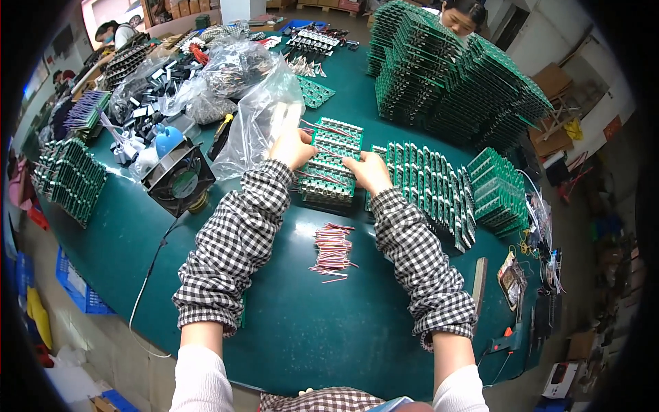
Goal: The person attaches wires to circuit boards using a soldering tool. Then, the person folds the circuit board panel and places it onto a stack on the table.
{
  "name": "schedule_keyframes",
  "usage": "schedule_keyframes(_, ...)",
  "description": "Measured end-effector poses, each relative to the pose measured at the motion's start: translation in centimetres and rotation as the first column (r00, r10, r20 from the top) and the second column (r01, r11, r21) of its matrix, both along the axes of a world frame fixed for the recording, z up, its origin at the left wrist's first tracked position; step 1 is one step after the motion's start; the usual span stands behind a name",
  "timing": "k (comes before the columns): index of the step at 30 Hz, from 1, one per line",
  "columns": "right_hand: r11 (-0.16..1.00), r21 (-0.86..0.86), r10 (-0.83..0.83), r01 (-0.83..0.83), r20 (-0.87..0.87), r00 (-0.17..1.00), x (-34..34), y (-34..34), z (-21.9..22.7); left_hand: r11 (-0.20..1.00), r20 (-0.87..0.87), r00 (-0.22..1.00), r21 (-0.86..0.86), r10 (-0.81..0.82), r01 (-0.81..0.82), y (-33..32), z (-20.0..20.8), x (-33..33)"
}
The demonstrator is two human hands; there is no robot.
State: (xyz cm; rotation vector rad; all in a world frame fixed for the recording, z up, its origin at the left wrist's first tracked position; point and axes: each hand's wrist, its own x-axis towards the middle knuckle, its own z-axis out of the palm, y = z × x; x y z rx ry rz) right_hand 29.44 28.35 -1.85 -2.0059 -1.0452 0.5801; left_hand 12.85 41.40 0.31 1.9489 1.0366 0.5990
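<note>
A stack of green circuit boards (328, 198) lies on the table between my hands, its top board carrying rows of white connectors. Thin red and white wires (336, 128) lie across that board. My left hand (292, 147) is at the board's left edge, fingers curled and closed; what they hold is too small to make out. At the right edge, the thumb and fingers of my right hand (371, 172) come together in a pinch close to a wire, their grip partly hidden. Nearer to me lies a loose pile of short red, white and dark wires (333, 248).
Right of my hand leans a row of boards (429, 185), with tall board stacks (419, 69) behind. Left are a clear plastic bag (254, 127), a black fan (180, 180) with a cable, and more boards (68, 180). A glue gun (506, 340) lies at right. Another person (463, 17) is opposite.
</note>
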Motion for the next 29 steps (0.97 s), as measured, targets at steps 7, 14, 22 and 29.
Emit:
schedule_keyframes(7, 0.991, -0.124, -0.043, 0.055, 0.097, 0.994, -1.4, -1.1, 1.3, 0.991, -0.153, 0.983, 0.104, 0.104, -0.089, -1.9, 0.6, -0.4)
schedule_keyframes(14, 0.996, -0.064, -0.051, 0.065, 0.192, 0.98, -3.8, -2.1, 3.1, 0.971, -0.298, 0.95, 0.238, 0.094, -0.022, -2.8, 1.6, -0.8)
schedule_keyframes(22, 0.983, 0.186, -0.054, 0.002, 0.277, 0.959, -4.1, -7.1, 6.4, 0.881, -0.289, 0.953, 0.469, 0.09, 0.059, -5.1, 4.7, -2.5)
schedule_keyframes(29, 0.954, 0.279, -0.275, 0.11, 0.668, 0.691, 3.6, -21.2, 11.4, 0.763, -0.224, 0.87, 0.418, -0.439, 0.493, -15.4, 15.2, -5.9)
